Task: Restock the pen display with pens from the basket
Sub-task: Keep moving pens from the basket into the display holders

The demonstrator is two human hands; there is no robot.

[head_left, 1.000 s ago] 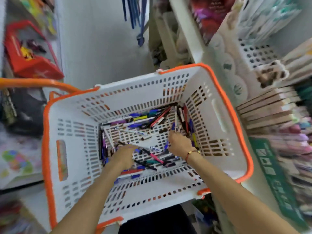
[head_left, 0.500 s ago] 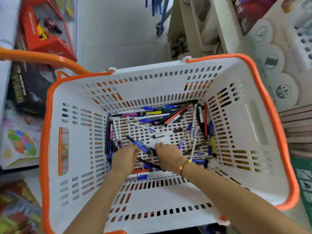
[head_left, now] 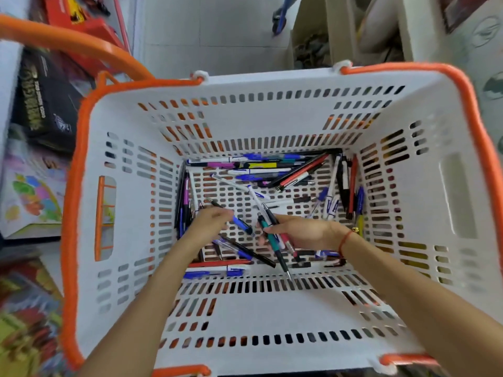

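Mixed pens [head_left: 261, 170] lie scattered – inside white, orange-rimmed basket [head_left: 130, 268].

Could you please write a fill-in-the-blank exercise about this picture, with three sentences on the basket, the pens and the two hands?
1. The white basket has a rim of the colour ____.
2. The right hand grips a small bundle of ____, one of them a teal pen.
3. The left hand pinches a blue and black pen inside the ____.

Missing words: orange; pens; basket
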